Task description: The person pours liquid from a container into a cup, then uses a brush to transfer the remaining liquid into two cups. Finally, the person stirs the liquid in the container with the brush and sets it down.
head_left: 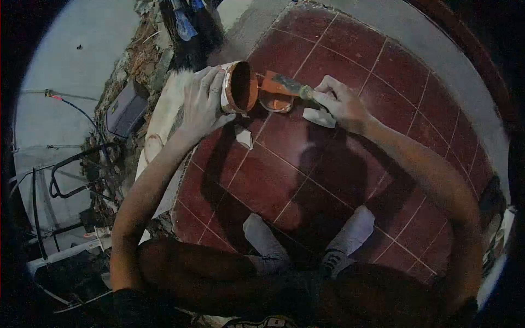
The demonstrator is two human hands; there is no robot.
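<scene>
My left hand (203, 101) is wrapped round the outside of a tub (239, 87), white outside and orange inside. The tub lies tipped on its side, its mouth facing right. In my right hand (342, 104) is the handle of a putty knife (281, 86), its blade pointing left toward the tub's mouth. Orange material coats the blade. Just under the blade is a small round orange container (276, 103) with a pale rim. A white scrap (319, 117) lies just below my right hand, and another white piece (244, 136) is on the floor below the tub.
Red floor tiles (284, 191) with pale joints stretch in front of my feet. A broken wall edge with rubble (131, 71) runs along the left, with a grey box (127, 109) and black cables (82, 158) beside it. Dark bundled material (191, 33) stands beyond my left hand.
</scene>
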